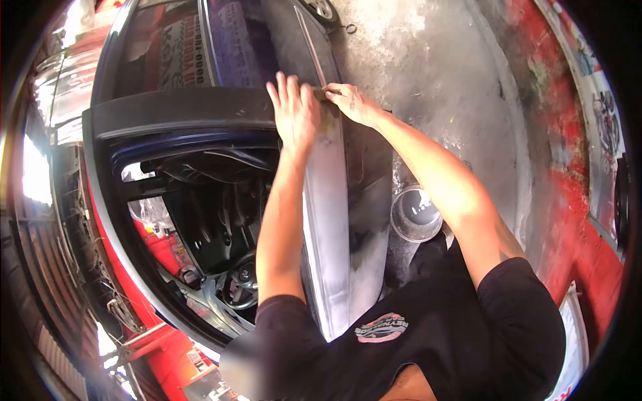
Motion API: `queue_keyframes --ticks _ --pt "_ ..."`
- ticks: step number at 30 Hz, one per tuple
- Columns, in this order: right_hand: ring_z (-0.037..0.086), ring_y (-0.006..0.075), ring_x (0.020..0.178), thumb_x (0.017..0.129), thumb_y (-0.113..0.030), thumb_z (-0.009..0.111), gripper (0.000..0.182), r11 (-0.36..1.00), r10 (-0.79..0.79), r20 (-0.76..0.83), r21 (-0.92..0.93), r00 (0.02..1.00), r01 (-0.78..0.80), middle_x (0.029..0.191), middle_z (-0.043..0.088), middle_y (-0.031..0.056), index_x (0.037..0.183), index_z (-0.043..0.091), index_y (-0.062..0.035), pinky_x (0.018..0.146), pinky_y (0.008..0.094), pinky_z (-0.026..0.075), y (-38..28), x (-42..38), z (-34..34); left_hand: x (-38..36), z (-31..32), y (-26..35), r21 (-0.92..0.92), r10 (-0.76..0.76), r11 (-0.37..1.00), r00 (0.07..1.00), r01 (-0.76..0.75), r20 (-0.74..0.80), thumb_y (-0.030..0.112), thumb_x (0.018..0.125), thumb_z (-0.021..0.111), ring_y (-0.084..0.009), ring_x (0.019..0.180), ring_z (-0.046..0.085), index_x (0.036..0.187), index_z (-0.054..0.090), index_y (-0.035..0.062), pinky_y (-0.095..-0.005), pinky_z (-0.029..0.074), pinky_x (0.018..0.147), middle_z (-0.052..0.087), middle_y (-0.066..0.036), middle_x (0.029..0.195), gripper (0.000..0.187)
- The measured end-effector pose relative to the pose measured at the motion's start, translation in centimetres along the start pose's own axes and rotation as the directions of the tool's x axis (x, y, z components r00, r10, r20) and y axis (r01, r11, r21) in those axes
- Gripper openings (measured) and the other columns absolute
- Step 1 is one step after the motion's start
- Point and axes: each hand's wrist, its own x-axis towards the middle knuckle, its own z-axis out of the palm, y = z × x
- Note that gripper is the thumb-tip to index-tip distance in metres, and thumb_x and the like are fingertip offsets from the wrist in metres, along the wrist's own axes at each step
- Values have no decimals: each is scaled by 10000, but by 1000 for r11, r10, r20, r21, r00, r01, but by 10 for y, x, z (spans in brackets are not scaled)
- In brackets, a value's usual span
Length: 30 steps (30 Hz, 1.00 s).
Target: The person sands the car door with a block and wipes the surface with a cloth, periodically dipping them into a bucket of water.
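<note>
My left hand [294, 117] has its fingers spread over the black pillar [187, 107] of a car, where the pillar meets the side panel. Just right of it, my right hand [356, 105] is closed, with its fingertips pressed at the panel's upper edge. Something small and dark shows at those fingertips, but its kind is hidden. The car's side panel [328, 207] runs below both hands, patchy in whitish grey and dark tones. Left of my forearm, the open window frame shows the car's interior with a steering wheel [244, 281].
A clear round bucket [416, 214] with liquid stands on the concrete floor [455, 80], right of the car and close to my body. A red wall [568, 167] bounds the right side. Part of a wheel [321, 9] shows at the top.
</note>
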Motion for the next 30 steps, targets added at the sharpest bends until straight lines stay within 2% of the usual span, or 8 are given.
queue_keyframes --ticks 4,7,9,13,19,28,29,30 --pt "711 331 1166 1060 -309 520 457 986 81 -5 148 997 -79 1227 742 250 1307 682 40 1020 401 522 17 13 -2 51 34 -17 29 -45 999 998 44 42 137 889 675 -371 1167 622 996 663 50 -627 412 1134 677 -147 1107 138" --pt "704 201 1116 1063 -286 548 397 855 29 -37 518 999 -5 1150 786 122 1250 735 10 1014 334 525 44 21 4 36 33 -7 -290 -81 952 995 93 54 58 816 685 -370 1088 615 989 667 66 -601 418 1130 655 -145 1052 174" --pt "699 190 1130 1065 -304 576 380 689 304 47 679 951 -254 1186 771 96 1278 723 -26 1027 377 528 42 7 -14 14 11 23 -257 -19 966 996 -5 -91 9 803 708 -369 1044 656 988 685 64 -538 444 1144 676 -131 1100 194" --pt "487 249 1445 1072 -355 592 454 606 484 36 707 874 -365 1563 542 90 1450 618 -105 1055 550 520 105 -56 -53 -65 2 83 -565 -49 823 998 61 36 -36 753 736 -379 1079 656 1065 711 85 -513 529 1053 668 -129 1154 336" --pt "371 289 1546 1079 -368 578 487 524 759 -23 615 651 -590 1647 444 122 1512 567 -146 1099 576 498 160 -224 -77 -171 -31 164 -731 -238 605 948 315 212 -43 734 739 -369 1058 664 1046 706 43 -449 590 894 684 -132 1204 325" --pt "562 236 1299 1078 -258 579 364 492 868 -113 320 483 -809 1397 621 81 1431 643 -194 905 488 579 206 -400 -29 -227 -139 89 -723 -476 528 860 446 183 27 830 686 -386 1234 637 1164 725 37 -484 531 1052 636 -197 1349 336" --pt "628 206 1206 1086 -231 568 357 479 867 -56 373 496 -795 1288 681 58 1432 648 -194 896 464 588 225 -417 -19 -238 -139 76 -680 -446 613 887 403 124 37 828 692 -391 1252 625 1177 723 36 -490 518 1068 621 -204 1369 351" --pt "512 76 732 1061 -225 593 365 559 822 -126 368 556 -743 762 549 -62 1411 673 -158 698 376 547 218 -426 -5 -248 -136 66 -656 -445 647 891 389 89 56 845 699 -375 1243 630 1178 720 32 -473 513 1066 630 -201 1348 334"
